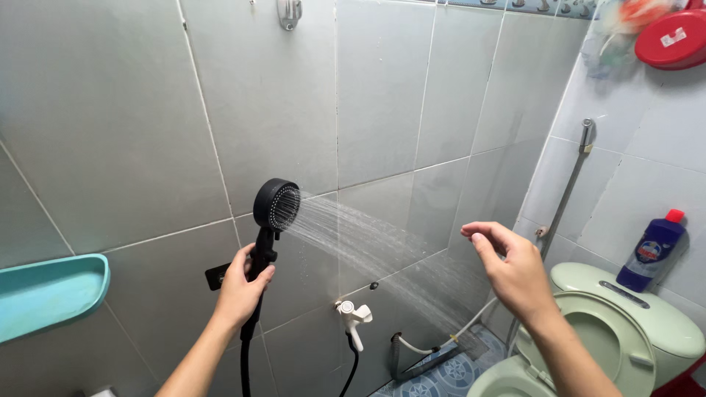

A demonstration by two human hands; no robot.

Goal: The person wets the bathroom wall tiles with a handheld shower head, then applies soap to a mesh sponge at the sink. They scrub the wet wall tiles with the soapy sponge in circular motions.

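Note:
My left hand [241, 288] grips the handle of a black hand shower [275, 206], held upright in front of the grey tiled wall. Its round head faces right, and water sprays from it down toward the lower right corner. The black hose hangs down from the handle. My right hand [509, 266] is raised at the right, empty, fingers loosely curled with thumb and forefinger near each other, just beyond the spray.
A white wall tap [354, 318] sits low on the wall. A pale green toilet [625, 332] stands at the lower right with a blue bottle [651, 252] on its tank. A turquoise shelf [45, 294] juts out at the left. A red basin [673, 38] hangs top right.

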